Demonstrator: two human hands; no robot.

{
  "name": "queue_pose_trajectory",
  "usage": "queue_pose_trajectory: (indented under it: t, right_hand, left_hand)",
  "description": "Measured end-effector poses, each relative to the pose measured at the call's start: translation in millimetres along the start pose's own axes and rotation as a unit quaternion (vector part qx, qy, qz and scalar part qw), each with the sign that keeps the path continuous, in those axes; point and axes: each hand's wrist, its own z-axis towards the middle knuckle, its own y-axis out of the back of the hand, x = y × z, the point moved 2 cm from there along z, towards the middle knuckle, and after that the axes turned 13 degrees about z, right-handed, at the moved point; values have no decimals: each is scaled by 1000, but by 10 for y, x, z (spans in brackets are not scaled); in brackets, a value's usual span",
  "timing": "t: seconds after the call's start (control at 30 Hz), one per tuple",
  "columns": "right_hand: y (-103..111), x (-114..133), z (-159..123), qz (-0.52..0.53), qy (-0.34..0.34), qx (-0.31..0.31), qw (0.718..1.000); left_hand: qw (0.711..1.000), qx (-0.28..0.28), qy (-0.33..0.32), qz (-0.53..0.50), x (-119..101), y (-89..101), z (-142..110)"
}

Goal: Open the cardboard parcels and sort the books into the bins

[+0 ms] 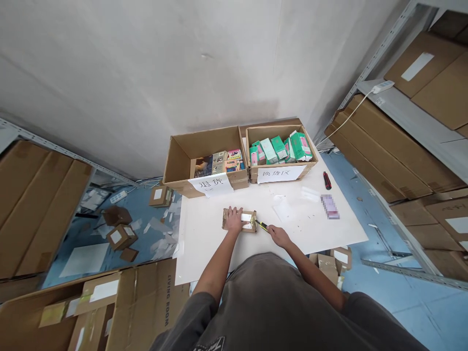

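Observation:
A small cardboard box (249,227) with a white label and tape lies flat on the white table (204,243). My left hand (234,220) rests on its left part, fingers spread over the top. A black and yellow utility knife (262,225) is gripped in my right hand (280,237), fingers wrapped round the handle. The knife's tip meets the taped right end of the box; how deep it goes is too small to tell.
Two labelled open cartons stand at the back: the left carton (179,187) holds assorted boxes, the right carton (252,176) green and pink boxes. A red and black cutter (326,181) and pixelated purple paper (330,206) lie right. Loaded shelves (413,107) flank the table.

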Motion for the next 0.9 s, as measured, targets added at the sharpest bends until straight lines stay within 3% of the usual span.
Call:
queue_pose_trajectory:
  t: [0.1,0.23,0.47,0.57,0.73,0.9]
  right_hand:
    - [21,41,-24,-93,32,0,995]
    - [20,51,-75,-156,28,-11,987]
    - [54,202,-66,-227,56,-7,972]
    - [97,290,11,-276,77,1,958]
    - [248,343,141,-314,87,22,945]
    - [274,257,76,-319,83,-13,944]
  left_hand:
    - [999,-35,-26,11,21,-69,-48]
    - [991,-113,-78,3,71,-164,-180]
    - [980,-185,-64,-32,21,-272,-331]
    - [981,-175,-60,-51,6,-263,-336]
    - [989,-110,-58,-84,-7,-196,-345]
    - [991,-86,-34,-98,-54,-146,-365]
